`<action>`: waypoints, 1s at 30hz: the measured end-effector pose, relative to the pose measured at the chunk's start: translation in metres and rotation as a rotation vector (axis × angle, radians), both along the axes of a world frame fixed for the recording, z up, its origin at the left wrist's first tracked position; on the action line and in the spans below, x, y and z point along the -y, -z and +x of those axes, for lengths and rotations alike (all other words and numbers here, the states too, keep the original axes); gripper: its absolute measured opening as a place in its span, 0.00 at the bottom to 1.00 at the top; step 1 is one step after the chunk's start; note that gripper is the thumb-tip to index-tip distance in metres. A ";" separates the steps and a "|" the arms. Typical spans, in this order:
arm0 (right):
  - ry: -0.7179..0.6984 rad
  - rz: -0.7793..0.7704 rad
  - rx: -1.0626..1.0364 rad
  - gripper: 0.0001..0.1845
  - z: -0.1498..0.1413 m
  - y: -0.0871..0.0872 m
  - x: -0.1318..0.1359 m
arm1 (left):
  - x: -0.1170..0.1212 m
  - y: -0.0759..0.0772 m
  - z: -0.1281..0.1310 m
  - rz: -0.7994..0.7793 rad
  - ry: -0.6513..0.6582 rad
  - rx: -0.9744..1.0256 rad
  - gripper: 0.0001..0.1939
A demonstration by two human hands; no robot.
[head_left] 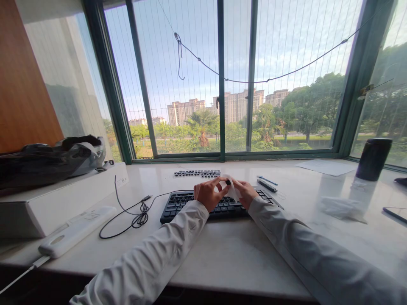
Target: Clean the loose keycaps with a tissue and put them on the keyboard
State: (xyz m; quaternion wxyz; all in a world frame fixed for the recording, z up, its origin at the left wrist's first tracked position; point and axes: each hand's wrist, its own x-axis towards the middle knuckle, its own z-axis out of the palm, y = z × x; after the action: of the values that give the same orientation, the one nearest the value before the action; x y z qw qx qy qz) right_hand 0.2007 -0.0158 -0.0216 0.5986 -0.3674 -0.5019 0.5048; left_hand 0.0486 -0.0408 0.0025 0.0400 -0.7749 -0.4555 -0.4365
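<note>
My left hand [207,192] is closed, its thumb and fingers pinching a small black keycap [228,182]. Close beside it, my right hand [246,192] grips a thin white tissue [235,192] that touches the keycap. Both hands are above a black keyboard [178,204], covering part of its middle. Some key positions at its right end look bare and paler. Behind the keyboard, many loose black keycaps [197,173] lie in rows on the white tabletop [222,254].
A coiled black cable [140,218] lies left of the keyboard, near a white power strip [76,231] and a white box [63,199] bearing a dark bag [47,163]. Rightward are pen-like tools [267,184], a crumpled white tissue [341,207], paper [327,167] and a black cylinder [373,159].
</note>
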 end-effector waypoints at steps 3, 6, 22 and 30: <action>0.002 -0.042 -0.056 0.28 0.000 0.001 -0.001 | 0.000 0.001 0.001 -0.021 -0.006 -0.004 0.13; 0.007 -0.037 -0.078 0.27 0.000 0.002 -0.002 | 0.000 0.002 0.001 -0.004 -0.010 0.008 0.12; 0.194 -0.056 -0.109 0.21 0.003 -0.001 -0.003 | 0.002 -0.004 0.000 -0.022 -0.087 0.089 0.14; -0.069 -0.129 -0.125 0.26 -0.009 -0.004 0.007 | 0.003 -0.004 0.000 -0.070 -0.068 0.038 0.16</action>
State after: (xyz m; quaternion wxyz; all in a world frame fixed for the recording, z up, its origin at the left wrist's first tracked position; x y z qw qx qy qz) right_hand 0.1922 -0.0227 -0.0180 0.5863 -0.3554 -0.4423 0.5783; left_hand 0.0487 -0.0439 0.0068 0.0191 -0.7515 -0.4972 -0.4332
